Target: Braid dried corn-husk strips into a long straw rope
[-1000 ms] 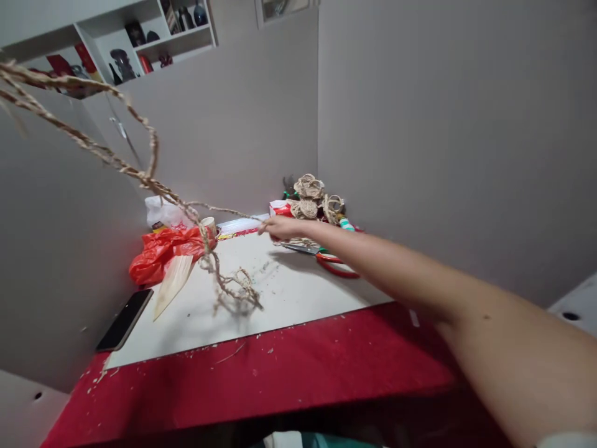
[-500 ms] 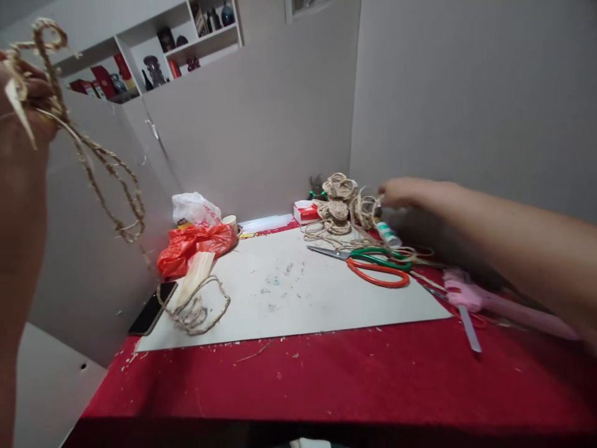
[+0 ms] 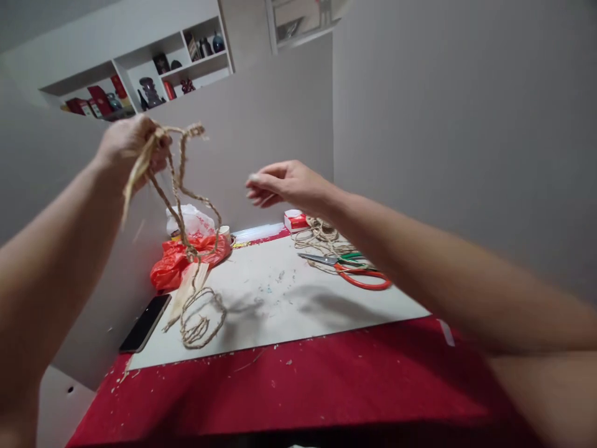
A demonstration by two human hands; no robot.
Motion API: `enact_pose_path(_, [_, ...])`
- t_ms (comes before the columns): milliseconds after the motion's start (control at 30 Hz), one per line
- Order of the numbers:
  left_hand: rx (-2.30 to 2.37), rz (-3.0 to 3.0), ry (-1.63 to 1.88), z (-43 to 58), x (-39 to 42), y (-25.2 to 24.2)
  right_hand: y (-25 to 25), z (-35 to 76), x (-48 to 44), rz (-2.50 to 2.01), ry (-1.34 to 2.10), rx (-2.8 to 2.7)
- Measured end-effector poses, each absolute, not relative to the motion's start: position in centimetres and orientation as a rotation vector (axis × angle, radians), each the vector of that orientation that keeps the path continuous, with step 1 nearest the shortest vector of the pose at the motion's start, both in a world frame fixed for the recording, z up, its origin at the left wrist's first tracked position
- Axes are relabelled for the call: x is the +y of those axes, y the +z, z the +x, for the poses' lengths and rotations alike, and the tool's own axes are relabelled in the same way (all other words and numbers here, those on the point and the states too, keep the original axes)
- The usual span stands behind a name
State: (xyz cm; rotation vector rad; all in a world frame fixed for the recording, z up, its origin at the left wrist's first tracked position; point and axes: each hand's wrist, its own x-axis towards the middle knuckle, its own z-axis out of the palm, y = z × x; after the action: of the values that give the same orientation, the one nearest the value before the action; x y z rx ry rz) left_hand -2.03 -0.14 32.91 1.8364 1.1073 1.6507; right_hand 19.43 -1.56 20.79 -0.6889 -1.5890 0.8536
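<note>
My left hand (image 3: 140, 146), raised at the left, is closed round a braided straw rope (image 3: 180, 218). Loops of the rope hang below the fist, and a pale loose strip trails from it. The lower end of the rope lies coiled on the white board (image 3: 261, 311). My right hand (image 3: 289, 183) is in the air to the right of the rope, apart from it. Its fingers are curled, with the thumb against the index finger; whether anything small is between them I cannot make out.
Scissors (image 3: 342, 267) with green and orange handles lie near a heap of cord (image 3: 321, 230) and a red-and-white box (image 3: 295, 221). A red plastic bag (image 3: 172, 264), pale husk strips (image 3: 184, 295) and a phone (image 3: 145, 323) are at the left. Red cloth (image 3: 280, 398) covers the table.
My right hand has left the cord heap at the back right and moved left. My left hand has come inward to the right, still gripping the rope. The view has shifted slightly.
</note>
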Motion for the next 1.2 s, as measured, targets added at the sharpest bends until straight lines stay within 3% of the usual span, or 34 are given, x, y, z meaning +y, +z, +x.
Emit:
enact_pose_path(200, [1.021, 2.086, 1.36, -0.8, 1.3, 25.4, 18.2, 14.6, -1.3, -0.539, 1.212, -1.327])
enact_pose_path(367, [1.085, 2.125, 1.253, -2.0, 1.3, 20.8, 16.0, 15.1, 0.6, -0.586, 1.26, -1.137])
enact_pose_path(533, [1.203, 2.096, 1.301, -4.6, 1.5, 17.8, 14.5, 19.1, 2.6, -0.613, 0.996, -0.993])
enact_pose_path(667, [1.198, 1.948, 1.353, -7.4, 2.1, 15.3, 11.8, 24.9, 5.1, -1.137, 0.556, -1.044])
enact_pose_path(800, [1.183, 1.848, 1.364, -9.5, 2.4, 12.6, 9.6, 29.0, 6.7, -1.419, 0.384, -1.12])
enact_pose_path(967, [1.183, 1.808, 1.251, -9.2, 1.4, 10.0, 9.8, 24.9, 5.8, -1.425, 0.126, -1.429])
enact_pose_path(1033, [1.154, 1.798, 1.237, -8.4, 1.1, 9.3, 9.5, 21.0, 4.9, -1.337, 0.19, -1.638])
enact_pose_path(1200, [1.071, 1.697, 1.245, -7.1, 0.0, 7.4, 5.9, 14.0, 2.9, -1.122, 0.81, -2.559])
